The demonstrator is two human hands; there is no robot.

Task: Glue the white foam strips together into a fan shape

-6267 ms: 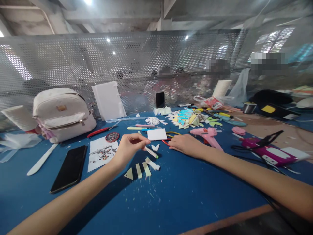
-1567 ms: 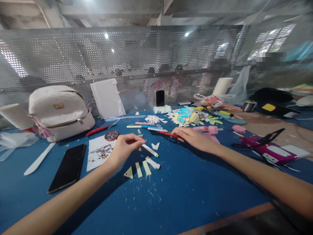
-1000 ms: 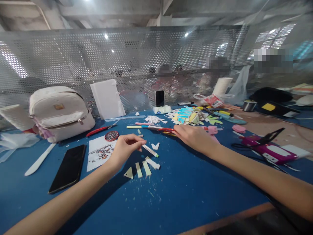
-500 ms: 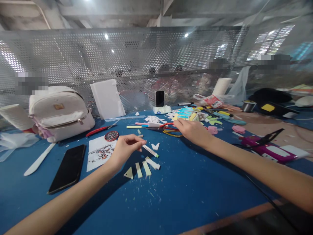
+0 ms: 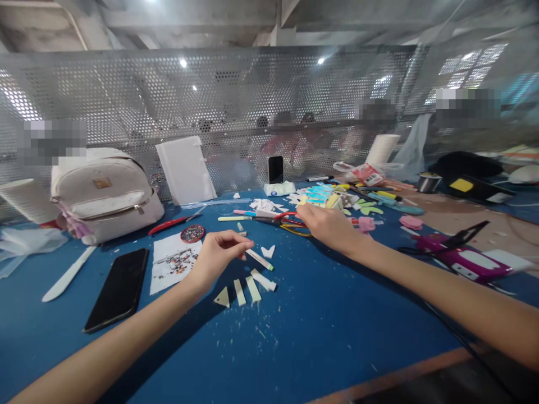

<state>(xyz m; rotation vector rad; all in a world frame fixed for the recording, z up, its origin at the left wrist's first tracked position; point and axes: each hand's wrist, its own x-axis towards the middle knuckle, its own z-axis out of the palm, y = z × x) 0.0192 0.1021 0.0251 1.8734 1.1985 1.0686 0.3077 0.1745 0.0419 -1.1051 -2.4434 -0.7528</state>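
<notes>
My left hand (image 5: 219, 253) hovers over the blue table, thumb and fingertips pinched together; whatever may be between them is too small to make out. Just beyond its fingertips lies a pale stick with a green end (image 5: 260, 260), near a white V-shaped piece (image 5: 268, 252). Below are a cream triangle with a small hole or dot (image 5: 222, 298) and several cream strips (image 5: 253, 289) in a fanned row. My right hand (image 5: 326, 225) is closed at the red and yellow handles of the scissors (image 5: 290, 217), whose blades point left.
Left of me are a black phone (image 5: 118, 290), a paper with dark bits (image 5: 174, 264), a round dish (image 5: 192, 233), a red-handled tool (image 5: 170, 225) and a pale backpack (image 5: 103, 196). Coloured foam pieces (image 5: 322, 195) pile at the back. A magenta device (image 5: 471, 258) lies right.
My right hand has shifted very slightly left at the scissors. My left hand stays almost where it was, still pinched, and the cream pieces have not moved.
</notes>
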